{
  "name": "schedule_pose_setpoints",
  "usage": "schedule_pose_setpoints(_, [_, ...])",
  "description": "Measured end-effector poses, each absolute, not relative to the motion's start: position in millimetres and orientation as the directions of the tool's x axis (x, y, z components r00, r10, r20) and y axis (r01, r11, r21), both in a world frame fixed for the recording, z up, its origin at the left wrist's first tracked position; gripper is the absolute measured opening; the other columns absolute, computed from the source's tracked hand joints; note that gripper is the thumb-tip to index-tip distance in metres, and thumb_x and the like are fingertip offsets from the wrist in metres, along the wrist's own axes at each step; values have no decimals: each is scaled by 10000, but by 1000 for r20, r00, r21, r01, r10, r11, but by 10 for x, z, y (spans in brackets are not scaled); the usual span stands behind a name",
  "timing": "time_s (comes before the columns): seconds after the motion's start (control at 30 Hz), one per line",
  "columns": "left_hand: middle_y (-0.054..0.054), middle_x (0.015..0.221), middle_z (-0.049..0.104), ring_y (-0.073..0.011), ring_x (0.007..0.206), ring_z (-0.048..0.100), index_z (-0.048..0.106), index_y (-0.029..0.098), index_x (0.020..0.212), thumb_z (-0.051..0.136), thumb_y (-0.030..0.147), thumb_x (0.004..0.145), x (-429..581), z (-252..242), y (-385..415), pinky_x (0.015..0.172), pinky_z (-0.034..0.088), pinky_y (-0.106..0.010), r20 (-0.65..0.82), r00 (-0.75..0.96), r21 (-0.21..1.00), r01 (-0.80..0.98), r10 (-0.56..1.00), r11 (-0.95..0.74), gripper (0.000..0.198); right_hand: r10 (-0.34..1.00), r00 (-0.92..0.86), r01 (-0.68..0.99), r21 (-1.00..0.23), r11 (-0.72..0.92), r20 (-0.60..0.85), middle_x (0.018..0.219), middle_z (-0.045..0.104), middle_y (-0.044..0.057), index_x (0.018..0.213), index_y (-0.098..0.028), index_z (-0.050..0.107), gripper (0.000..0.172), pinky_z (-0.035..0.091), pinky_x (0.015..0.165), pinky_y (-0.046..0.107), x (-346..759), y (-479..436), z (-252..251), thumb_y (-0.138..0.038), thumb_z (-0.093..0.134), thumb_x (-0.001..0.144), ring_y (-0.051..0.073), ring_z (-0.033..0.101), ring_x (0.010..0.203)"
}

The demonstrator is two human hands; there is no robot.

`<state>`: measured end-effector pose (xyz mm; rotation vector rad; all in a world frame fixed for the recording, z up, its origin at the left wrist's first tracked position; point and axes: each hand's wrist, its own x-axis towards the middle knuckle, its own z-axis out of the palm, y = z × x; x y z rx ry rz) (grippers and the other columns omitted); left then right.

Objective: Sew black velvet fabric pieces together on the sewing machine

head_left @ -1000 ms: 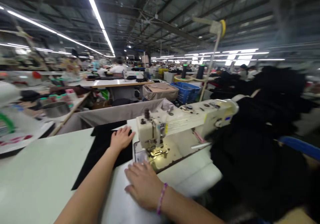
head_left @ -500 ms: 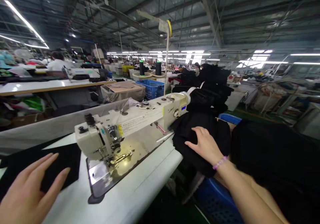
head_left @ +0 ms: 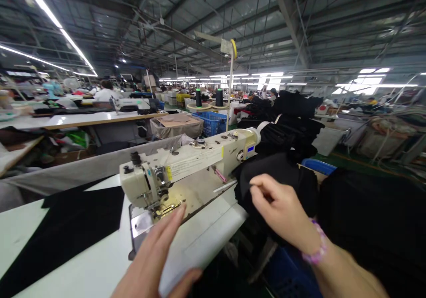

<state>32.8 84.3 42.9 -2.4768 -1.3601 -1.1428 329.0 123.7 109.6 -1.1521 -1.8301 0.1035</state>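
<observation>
My right hand, with a pink-purple bead bracelet at the wrist, pinches the edge of black fabric piled beside the machine's right end. Thumb and forefinger are pressed together there. My left hand is open over the front of the white table, fingers stretched and thumb apart, holding nothing. Just beyond it stands a cream sewing machine, its lamp lighting the metal needle plate. A flat black fabric piece lies on the table left of the machine head.
Black thread cones stand behind the machine near a blue basket. A thread stand pole rises there. More black fabric is heaped at right, above a blue crate. Worktables and people fill the background.
My left hand has moved right, from over the black piece to in front of the machine. My right hand's fingers have closed on the piled fabric. The view has turned slightly left.
</observation>
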Motion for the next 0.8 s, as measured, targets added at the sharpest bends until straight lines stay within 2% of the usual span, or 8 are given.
schedule_pose_setpoints(0.1, [-123, 1541, 476, -365, 1360, 514, 212, 331, 1582, 728, 474, 797, 791, 599, 814, 1030, 551, -511, 673, 321, 359, 646, 667, -673, 950, 776, -325, 506, -594, 626, 541, 587, 460, -82, 853, -233, 580, 145, 346, 513, 221, 2904, 875, 1165, -214, 485, 961, 90, 466, 486])
schedule_pose_setpoints(0.2, [-39, 1185, 738, -247, 1085, 712, 572, 378, 1301, 594, 266, 906, 942, 785, 813, 875, 634, -374, 706, 159, 530, 528, 690, -663, 411, 800, -378, 419, -685, 596, 466, 543, 406, -91, 825, -244, 591, 150, 318, 449, 216, 2839, 758, 1271, -291, 545, 960, 94, 411, 453])
schedule_pose_setpoints(0.27, [6, 908, 768, -192, 840, 743, 691, 346, 1020, 549, 213, 921, 858, 974, 770, 712, 634, -293, 711, 58, 587, 499, 701, -638, 218, 815, -413, 436, -698, 569, 406, 536, 391, -98, 889, -266, 639, 115, 325, 435, 218, 2926, 788, 1368, -367, 692, 880, 106, 400, 457])
schedule_pose_setpoints(0.37, [-12, 835, 754, -198, 732, 716, 733, 314, 891, 575, 306, 913, 597, 1353, 625, 560, 591, -280, 697, -15, 612, 533, 717, -584, 159, 783, -541, 482, -651, 587, 306, 544, 410, -88, 845, -291, 680, 150, 357, 445, 226, 3099, 925, 1514, -364, 797, 786, 118, 418, 471])
schedule_pose_setpoints(0.5, [10, 657, 650, -127, 385, 536, 719, 286, 861, 600, 469, 883, 230, 1825, 518, 298, 435, -240, 500, -65, 768, 494, 863, -408, 220, 684, -637, 317, -689, 652, 355, 703, 581, -10, 690, -241, 653, 236, 490, 578, 259, 3159, 1252, 1593, -389, 702, 867, 150, 565, 620])
schedule_pose_setpoints(0.57, [25, 648, 612, -115, 386, 540, 685, 243, 848, 649, 510, 837, 80, 1983, 598, 327, 495, -239, 412, -68, 825, 451, 909, -340, 269, 716, -551, 232, -746, 624, 428, 780, 641, 14, 817, -219, 687, 218, 531, 627, 297, 3057, 1460, 1566, -429, 694, 874, 172, 605, 668])
schedule_pose_setpoints(0.67, [37, 677, 567, -157, 602, 665, 622, 184, 785, 710, 482, 774, -49, 2174, 818, 593, 655, -353, 447, -120, 803, 490, 886, -338, 310, 778, -343, 169, -781, 602, 526, 634, 579, -41, 901, -187, 679, 255, 506, 536, 267, 2770, 1763, 1525, -441, 696, 885, 137, 544, 541])
schedule_pose_setpoints(0.8, [52, 713, 540, -216, 835, 719, 616, 102, 810, 656, 370, 826, -58, 2499, 939, 807, 611, -508, 587, -203, 719, 575, 784, -390, 271, 684, -166, 34, -689, 724, 710, 679, 617, -52, 997, -174, 679, 242, 534, 610, 261, 2398, 1985, 1689, -387, 704, 886, 145, 629, 661])
